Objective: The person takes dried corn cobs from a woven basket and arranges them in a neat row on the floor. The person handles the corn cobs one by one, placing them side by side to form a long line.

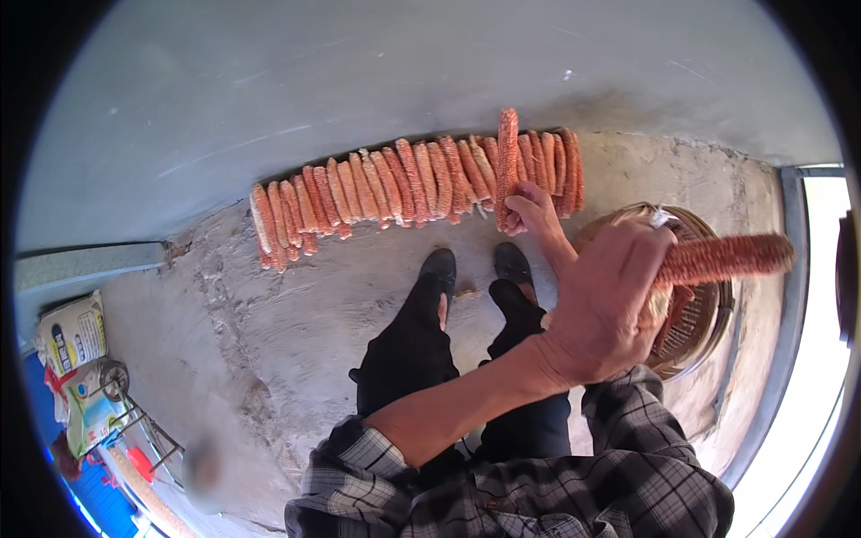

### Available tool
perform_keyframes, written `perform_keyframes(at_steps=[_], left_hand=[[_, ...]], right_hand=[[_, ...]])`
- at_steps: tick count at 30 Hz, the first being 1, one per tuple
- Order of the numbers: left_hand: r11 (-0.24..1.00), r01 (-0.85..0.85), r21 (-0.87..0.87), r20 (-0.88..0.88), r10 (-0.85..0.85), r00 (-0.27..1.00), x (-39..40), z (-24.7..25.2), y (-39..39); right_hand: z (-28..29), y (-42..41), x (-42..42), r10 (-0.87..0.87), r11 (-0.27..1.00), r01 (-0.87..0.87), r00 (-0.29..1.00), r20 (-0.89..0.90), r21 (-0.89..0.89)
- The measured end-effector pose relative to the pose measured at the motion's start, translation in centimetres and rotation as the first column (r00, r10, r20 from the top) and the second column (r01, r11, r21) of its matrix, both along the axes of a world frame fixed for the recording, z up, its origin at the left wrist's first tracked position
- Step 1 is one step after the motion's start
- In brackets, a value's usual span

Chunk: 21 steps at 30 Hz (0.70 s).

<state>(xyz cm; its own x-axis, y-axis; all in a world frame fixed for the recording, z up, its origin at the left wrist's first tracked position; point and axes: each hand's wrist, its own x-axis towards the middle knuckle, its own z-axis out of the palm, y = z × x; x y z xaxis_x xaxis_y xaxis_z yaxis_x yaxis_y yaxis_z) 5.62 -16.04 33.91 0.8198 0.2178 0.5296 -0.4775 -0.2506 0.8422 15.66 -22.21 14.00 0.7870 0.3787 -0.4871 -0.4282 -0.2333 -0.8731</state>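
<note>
Before me, a row of stacked reddish corncobs (403,181) lies on the concrete floor along the foot of the wall. My right hand (535,212) grips one upright-looking corncob (508,151) by its lower end, in front of the row's right part. Nearer the camera, my left hand (609,302) crosses over my right forearm and holds a corncob (730,259) that points right. More cob pieces show beneath its fingers; how many it holds is hidden. Below and behind the left hand stands a round wicker basket (723,306), partly covered by it.
A grey wall (403,74) rises behind the row. My shoes (438,269) stand on the floor close to the cobs. At the lower left are printed sacks (72,333) and a metal-framed cart with a wheel (113,380). A bright doorway (817,302) is at the right.
</note>
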Motion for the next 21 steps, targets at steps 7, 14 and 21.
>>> perform_keyframes(at_steps=[7, 14, 21], left_hand=[[0.988, 0.074, -0.138, -0.108, -0.090, 0.990, -1.5, -0.4, 2.6], [0.978, 0.094, -0.188, -0.189, -0.130, 0.973, -2.2, -0.1, 4.3], [0.887, 0.049, -0.459, -0.408, -0.259, 0.875, -2.2, 0.0, 4.9]], right_hand=[[-10.1, 3.2, 4.0, 0.037, 0.974, -0.072, 0.986, -0.165, -0.213], [-13.3, 6.4, 4.8, 0.169, 0.832, -0.122, 0.985, 0.038, -0.541], [-17.1, 6.8, 4.9, 0.339, 0.640, -0.051, 0.914, 0.222, -0.767]])
